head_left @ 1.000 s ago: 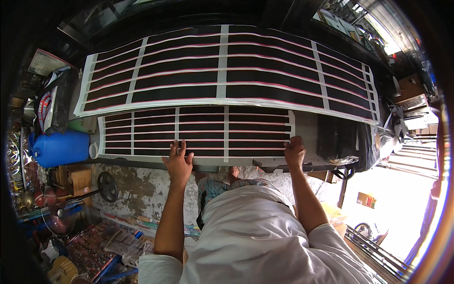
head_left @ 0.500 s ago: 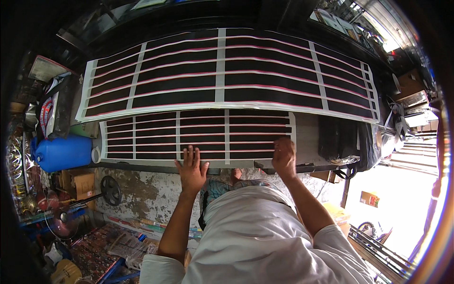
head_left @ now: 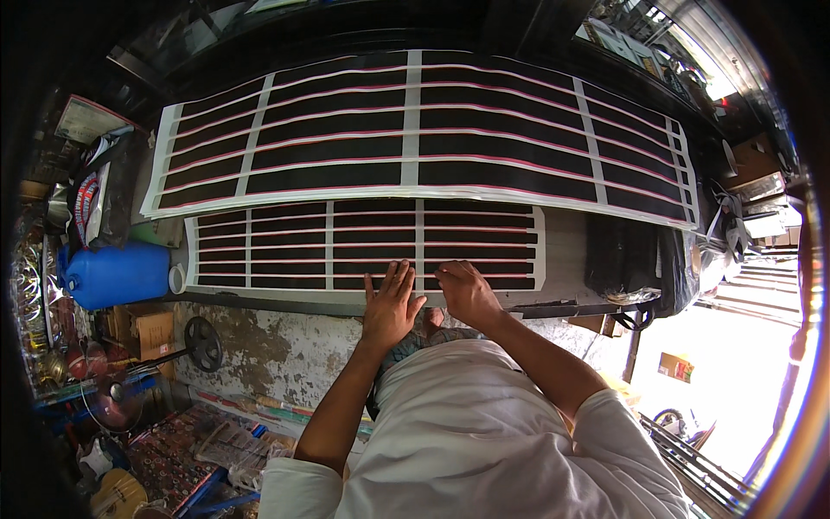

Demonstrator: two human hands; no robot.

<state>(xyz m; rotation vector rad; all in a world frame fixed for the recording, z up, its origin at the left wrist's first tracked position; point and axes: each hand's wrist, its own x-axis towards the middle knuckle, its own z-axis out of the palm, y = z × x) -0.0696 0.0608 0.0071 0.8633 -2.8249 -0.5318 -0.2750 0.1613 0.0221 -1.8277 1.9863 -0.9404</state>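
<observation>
Striped black sheet (head_left: 372,238) lies flat on the desk, just past the person's waist, its dark panels divided by pale bands and thin white-and-pink lines. Nearest of all is the person's white shirt (head_left: 484,432), with a bare forearm reaching forward on each side. Below the desk's near edge, a wall (head_left: 259,337) shows patchy, flaking paint; to the left of it are a dark round disc (head_left: 204,343) on a rod and a cardboard box (head_left: 154,335).

Both hands are at the sheet's near part, side by side and a little apart. The left hand (head_left: 391,306) is open, palm down, fingers spread over the panels. The right hand (head_left: 468,294) has its fingers bent inward at the sheet; whether they pinch anything, I cannot tell.

Around the sheet, the grey desk (head_left: 566,255) shows bare at the right, before a black bag (head_left: 621,259). A blue container (head_left: 118,275) stands past the sheet's left end. Farther back, a stack of larger striped sheets (head_left: 346,125) spreads across the desk, its near edge along the sheet's far edge.
</observation>
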